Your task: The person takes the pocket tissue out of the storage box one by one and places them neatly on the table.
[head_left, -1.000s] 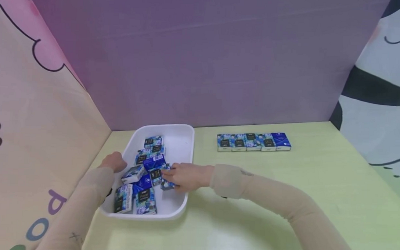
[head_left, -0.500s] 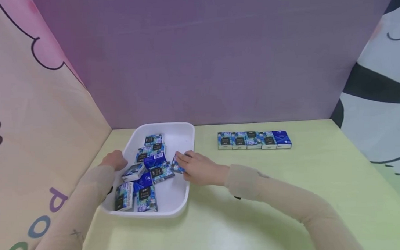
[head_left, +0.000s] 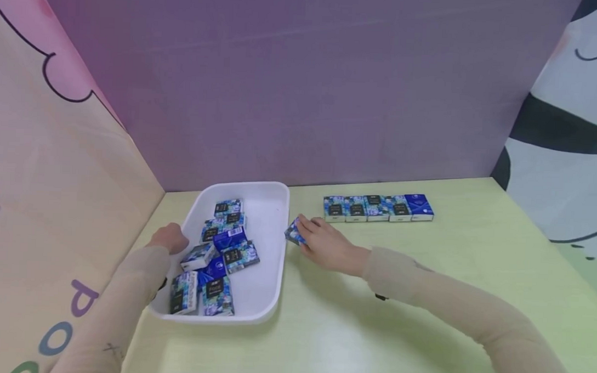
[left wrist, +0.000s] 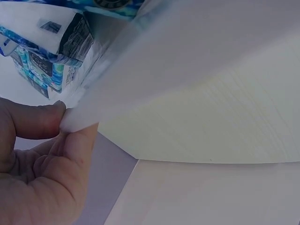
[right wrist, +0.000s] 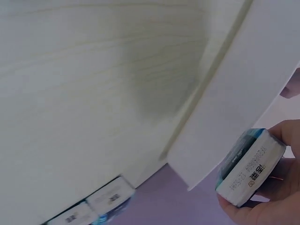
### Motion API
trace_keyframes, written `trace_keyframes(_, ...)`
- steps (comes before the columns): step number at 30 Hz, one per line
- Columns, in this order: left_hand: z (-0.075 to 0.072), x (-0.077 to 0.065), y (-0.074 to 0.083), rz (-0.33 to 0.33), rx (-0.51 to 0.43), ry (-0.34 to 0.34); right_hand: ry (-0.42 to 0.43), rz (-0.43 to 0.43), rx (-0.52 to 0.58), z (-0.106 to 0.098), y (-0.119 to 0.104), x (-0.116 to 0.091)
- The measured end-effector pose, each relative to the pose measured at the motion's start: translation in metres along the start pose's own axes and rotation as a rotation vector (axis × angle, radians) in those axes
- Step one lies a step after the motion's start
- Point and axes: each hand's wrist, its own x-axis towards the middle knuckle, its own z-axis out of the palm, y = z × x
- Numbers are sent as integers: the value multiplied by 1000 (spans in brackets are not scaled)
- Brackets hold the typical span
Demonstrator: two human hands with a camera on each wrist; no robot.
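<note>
In the head view, my right hand (head_left: pixel 328 247) grips a small blue floral tissue pack (head_left: pixel 294 232) just past the right rim of the white plastic tub (head_left: pixel 268 215). The right wrist view has this tissue pack (right wrist: pixel 251 168) between thumb and fingers, its white printed end facing the camera. My left hand (head_left: pixel 169 238) is at the tub's left rim. Up close in the left wrist view, its thumb (left wrist: pixel 40 119) and fingers pinch that rim. Inside the tub lie several loose tissue packs (head_left: pixel 240 256), floral and plain dark blue, some overlapping.
To the right, a straight row of floral tissue packs (head_left: pixel 356 209) lies near the table's back edge, ending in a dark blue pack (head_left: pixel 419 207). Behind the pale wood-grain table (head_left: pixel 424 268) rises a purple panel (head_left: pixel 306 99). A cartoon-printed wall (head_left: pixel 82 162) stands close on the left.
My right hand has lifted a tissue pack from among those in the tub and carried it right, over the rim. The left hand has stayed on the left rim.
</note>
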Motion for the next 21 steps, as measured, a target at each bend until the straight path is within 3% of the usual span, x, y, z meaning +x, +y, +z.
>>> trace_keyframes(11, -5, -3, 2, -3, -10, -11, 9, 95, 3, 20, 35, -20)
trace_keyframes(21, -3, -3, 2, -19, -21, -32, -126, 137, -38, 40, 47, -33)
